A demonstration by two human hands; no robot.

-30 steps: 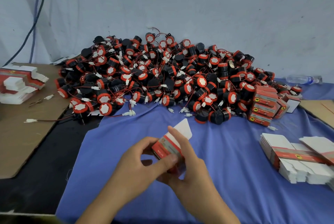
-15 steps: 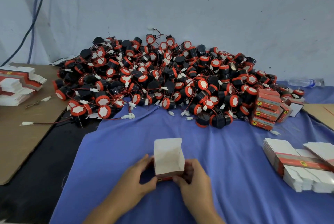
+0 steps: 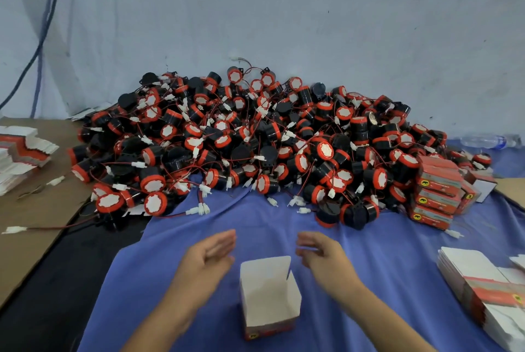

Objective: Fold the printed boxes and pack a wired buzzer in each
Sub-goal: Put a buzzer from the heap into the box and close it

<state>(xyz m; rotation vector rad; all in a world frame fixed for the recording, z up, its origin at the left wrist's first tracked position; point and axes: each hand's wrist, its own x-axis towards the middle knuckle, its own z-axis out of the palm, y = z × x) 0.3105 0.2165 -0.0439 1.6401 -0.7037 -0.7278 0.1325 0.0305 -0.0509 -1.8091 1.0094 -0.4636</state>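
Observation:
A folded printed box [image 3: 268, 299] stands upright on the blue cloth [image 3: 255, 226] near me, its top open and white inside, with nothing in it. My left hand [image 3: 208, 259] hovers just left of and beyond the box, fingers apart, holding nothing. My right hand [image 3: 324, 256] is to the box's right, also free, fingers loosely curled. Both hands are apart from the box. A big pile of black-and-red wired buzzers [image 3: 255, 147] with white connectors fills the far half of the table.
Closed packed boxes [image 3: 437, 195] are stacked at the pile's right end. Flat unfolded boxes [image 3: 483, 289] lie at the right edge, and more flat boxes [image 3: 20, 153] lie on brown cardboard [image 3: 34, 221] at the left. A water bottle [image 3: 485, 141] lies far right against the wall.
Both hands folded the box, set it upright on the cloth, then let go. They have moved forward past it toward the buzzer pile.

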